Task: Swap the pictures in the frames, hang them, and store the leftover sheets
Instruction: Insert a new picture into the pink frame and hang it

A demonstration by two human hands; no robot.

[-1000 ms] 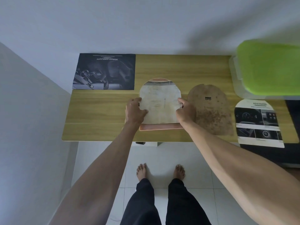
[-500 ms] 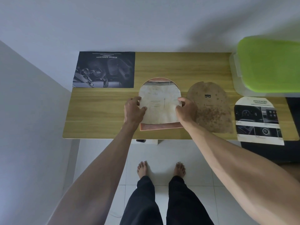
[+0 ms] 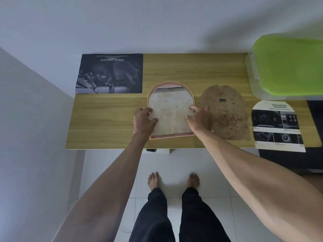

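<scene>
Arched pale sheet [image 3: 170,114] lying face-down in pink arch frame [image 3: 151,95], mid counter [image 3: 108,119], near the front edge. Thin paper, light, floppy; creases easily, so best pinched at both side edges, low on the straight part, not at the curved top. Long axis runs near-to-far; arched end points far, flat end near. Sits a bit skewed in the frame, pink rim showing at far-left and along the near edge; prob. needs nudging square.

Left hand [image 3: 144,120] on sheet's left edge, fingers curled, thumb over the paper: pinching it. Right hand [image 3: 199,117] on right edge, fingertips pressed on the sheet, thumb tucked at the edge; looks like a light grip on it too.

Just right of frame: brown stained backing board [image 3: 225,114], stiff-looking, same arch shape, flat on counter. Further right, printed arch-cut sheet [image 3: 277,126] overhanging the near edge. Far left, dark brochure page [image 3: 110,74]. Far right, clear box w/ green lid [image 3: 288,60].
</scene>
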